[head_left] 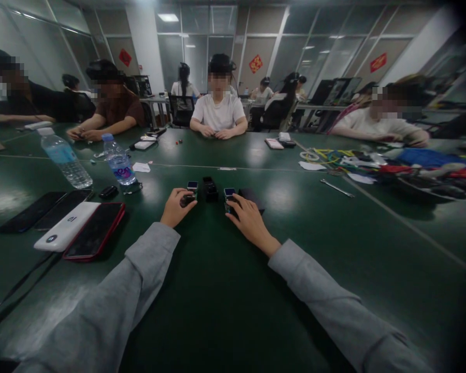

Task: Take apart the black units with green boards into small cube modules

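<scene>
My left hand [174, 208] has its thumb and fingers closed around a small dark device [192, 185] with a greenish-edged body and a little screen on top. Opposite it, my right hand [248, 217] pinches a similar small device [229, 192] with a blue-lit screen between thumb and fingers. Both devices are at the table surface, partly covered by the fingers. A small black open box or holder [209, 188] stands between the two hands. Just behind my right hand lies a dark, flat-sided object [252, 199], partly hidden, whose kind I cannot make out.
On the green table [217, 300], several phones, including a red-cased phone [95, 230], and a white power bank [68, 226] lie left. Two water bottles [68, 158] stand behind them. A wrench [337, 188] and tangled cables [345, 158] are right. People sit across the table.
</scene>
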`<act>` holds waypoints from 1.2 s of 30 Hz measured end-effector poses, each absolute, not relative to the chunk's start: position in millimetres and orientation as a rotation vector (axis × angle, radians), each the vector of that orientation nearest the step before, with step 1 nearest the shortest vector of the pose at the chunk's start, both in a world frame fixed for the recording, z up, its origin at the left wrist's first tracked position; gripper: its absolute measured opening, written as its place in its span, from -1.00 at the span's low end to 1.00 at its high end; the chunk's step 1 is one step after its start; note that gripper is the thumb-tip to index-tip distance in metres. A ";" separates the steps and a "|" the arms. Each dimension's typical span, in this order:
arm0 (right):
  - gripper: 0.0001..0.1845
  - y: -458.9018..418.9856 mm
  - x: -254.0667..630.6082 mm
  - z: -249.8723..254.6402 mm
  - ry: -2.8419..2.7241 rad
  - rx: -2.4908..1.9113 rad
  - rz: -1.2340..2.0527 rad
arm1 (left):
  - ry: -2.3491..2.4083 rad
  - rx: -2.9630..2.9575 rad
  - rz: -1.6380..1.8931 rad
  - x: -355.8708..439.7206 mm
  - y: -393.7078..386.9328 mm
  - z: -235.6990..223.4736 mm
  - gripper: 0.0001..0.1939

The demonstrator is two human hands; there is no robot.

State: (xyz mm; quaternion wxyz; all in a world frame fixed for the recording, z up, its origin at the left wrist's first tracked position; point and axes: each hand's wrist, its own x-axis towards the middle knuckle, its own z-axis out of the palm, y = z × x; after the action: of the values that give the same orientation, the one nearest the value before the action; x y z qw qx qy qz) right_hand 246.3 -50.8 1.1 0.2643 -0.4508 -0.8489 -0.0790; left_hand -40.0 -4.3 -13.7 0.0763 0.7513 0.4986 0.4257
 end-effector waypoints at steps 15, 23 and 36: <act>-0.68 -31.5 228.7 2.1 -2.188 -1.404 -0.422 | 1.393 2.969 0.998 20.1 -2.4 -2.2 -0.50; -0.69 -30.1 228.4 1.0 -2.164 -1.406 -0.396 | 1.386 2.941 0.979 14.9 -1.6 -4.9 -0.58; -0.60 -25.8 232.5 -5.6 -2.151 -1.397 -0.392 | 1.364 2.849 1.073 14.9 -3.5 -2.8 -0.66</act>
State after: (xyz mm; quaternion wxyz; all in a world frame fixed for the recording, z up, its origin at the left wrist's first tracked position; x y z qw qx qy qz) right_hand 232.5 -25.8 -5.6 0.2702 -0.5186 -0.7981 -0.1455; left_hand 14.9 -3.5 -2.8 -0.0968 0.8501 0.4069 0.3201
